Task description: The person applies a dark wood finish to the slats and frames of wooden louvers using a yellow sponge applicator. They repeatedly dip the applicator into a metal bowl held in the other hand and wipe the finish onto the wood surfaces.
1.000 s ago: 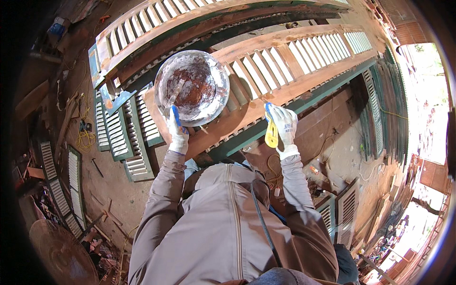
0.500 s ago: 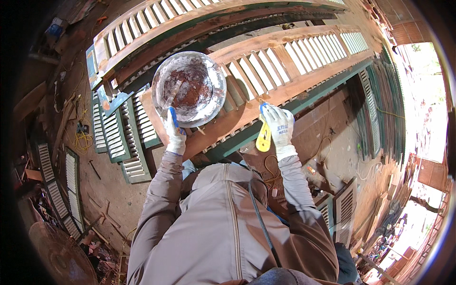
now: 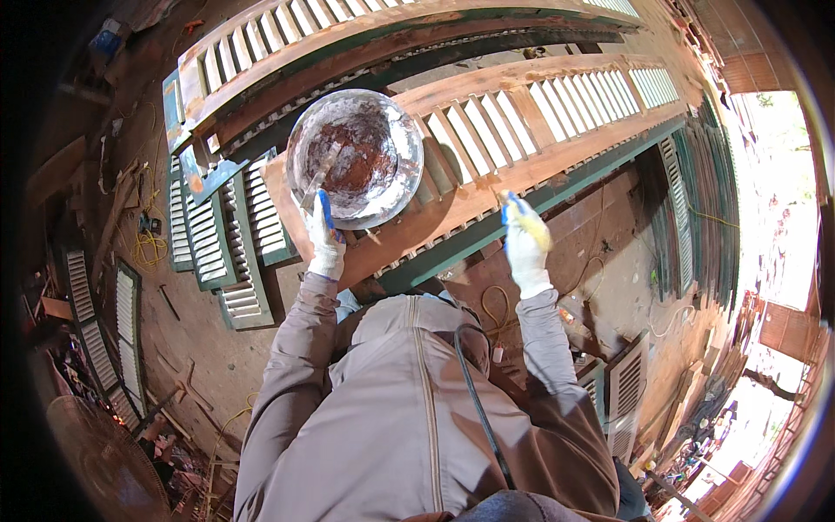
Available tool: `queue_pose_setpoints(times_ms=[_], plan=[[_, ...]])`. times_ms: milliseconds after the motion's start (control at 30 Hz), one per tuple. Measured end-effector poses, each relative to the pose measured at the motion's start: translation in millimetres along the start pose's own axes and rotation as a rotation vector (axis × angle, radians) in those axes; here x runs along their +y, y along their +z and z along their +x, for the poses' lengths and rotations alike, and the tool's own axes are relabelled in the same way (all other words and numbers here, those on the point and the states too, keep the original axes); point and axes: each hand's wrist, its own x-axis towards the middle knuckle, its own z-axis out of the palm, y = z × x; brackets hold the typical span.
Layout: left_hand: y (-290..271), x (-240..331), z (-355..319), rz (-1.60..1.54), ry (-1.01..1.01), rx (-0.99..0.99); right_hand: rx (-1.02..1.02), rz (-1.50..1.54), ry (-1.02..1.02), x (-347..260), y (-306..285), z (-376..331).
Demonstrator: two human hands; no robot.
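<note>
A round metal bowl [image 3: 410, 178] with reddish-brown paste or powder and whitish smears inside is held over the shutter. My left hand [image 3: 328, 250], in a white glove with blue fingertips, grips its near-left rim. Against that thumb lies a flat metal strip [image 3: 325, 172], pointing into the bowl; its handle is hidden. My right hand [image 3: 526, 252], gloved alike, is closed on a yellow-handled putty knife [image 3: 536, 228], smeared by motion. The blade end points toward the near rail of a louvred wooden shutter [image 3: 487, 183], whose bare wood shows brown patches.
More louvred shutters [image 3: 252, 48] lie beyond, and green ones [image 3: 209, 248] are stacked at left. Green slats or panels [image 3: 709, 200] lean at right. A hammer [image 3: 169, 302] lies on the floor, with yellow cord [image 3: 150, 248] nearby. A fan [image 3: 100, 457] stands lower left.
My right hand has moved right and slightly down, off the shutter's near edge, turning the putty knife so its handle lies across the glove. My left hand still holds the bowl.
</note>
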Motion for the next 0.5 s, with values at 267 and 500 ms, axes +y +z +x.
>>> queue_pose_setpoints(times_ms=[267,500], plan=[[-51.8,-44.7,22.2,-0.080,0.050,0.013,0.089,1.176,0.617,56.4,22.4,14.7],[-19.7,-19.0,5.5,-0.044,-0.047,0.075,0.214,0.783,0.301,43.9,-1.8,1.1]])
